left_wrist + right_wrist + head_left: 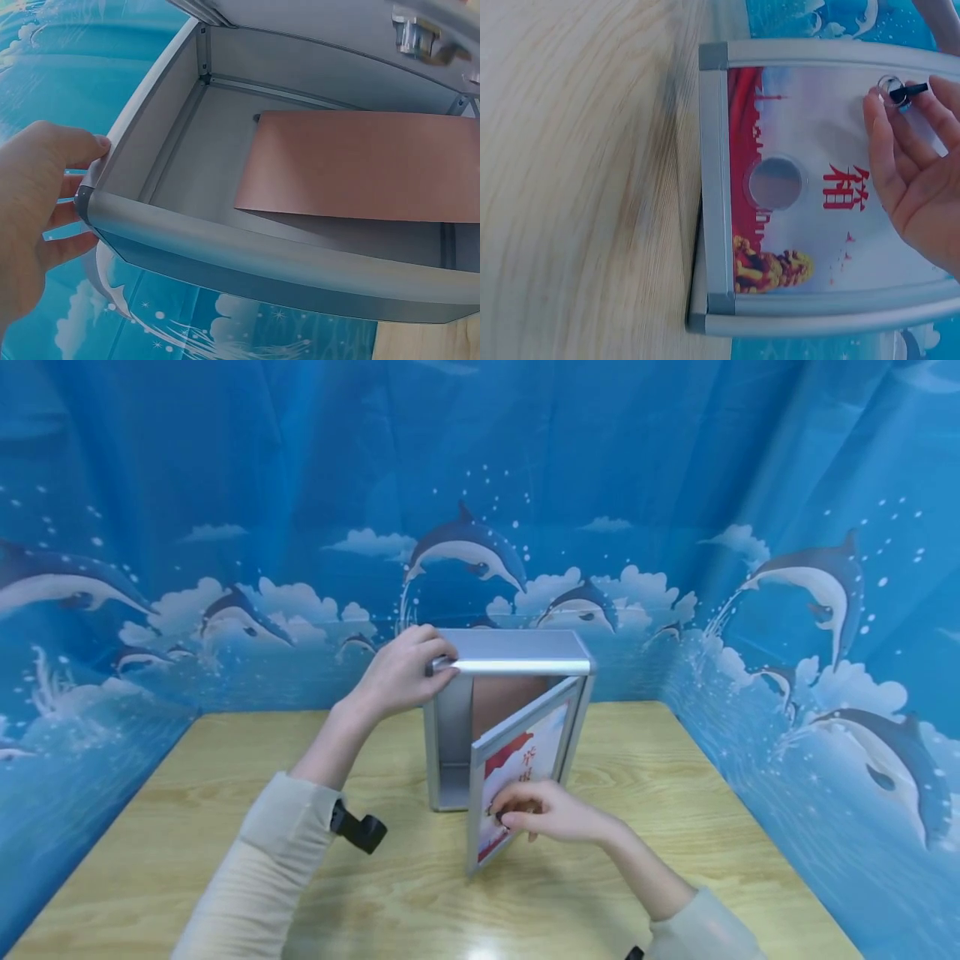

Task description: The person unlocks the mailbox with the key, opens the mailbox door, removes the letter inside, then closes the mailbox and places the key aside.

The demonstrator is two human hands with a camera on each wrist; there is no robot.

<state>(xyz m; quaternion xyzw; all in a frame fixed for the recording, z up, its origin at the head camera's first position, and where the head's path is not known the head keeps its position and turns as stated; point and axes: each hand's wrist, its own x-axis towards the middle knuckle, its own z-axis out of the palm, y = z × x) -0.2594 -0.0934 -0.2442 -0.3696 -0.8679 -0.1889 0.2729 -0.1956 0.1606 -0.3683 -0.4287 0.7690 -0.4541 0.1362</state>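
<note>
A silver metal-framed box stands upright on the table, its printed door swung partway outward from the right side. My left hand grips the box's upper left corner, with the thumb on the front rim and the other fingers around the outside. My right hand is at the door's front near its free edge. Its fingers pinch a small black-headed key in the round lock. Inside the box a brownish-pink panel is visible. The lock's metal back shows on the door's inner side.
The wooden table extends around the box. A blue curtain with dolphins and clouds surrounds its back and sides. On the door is a round pale disc. A black strap device sits on the left wrist.
</note>
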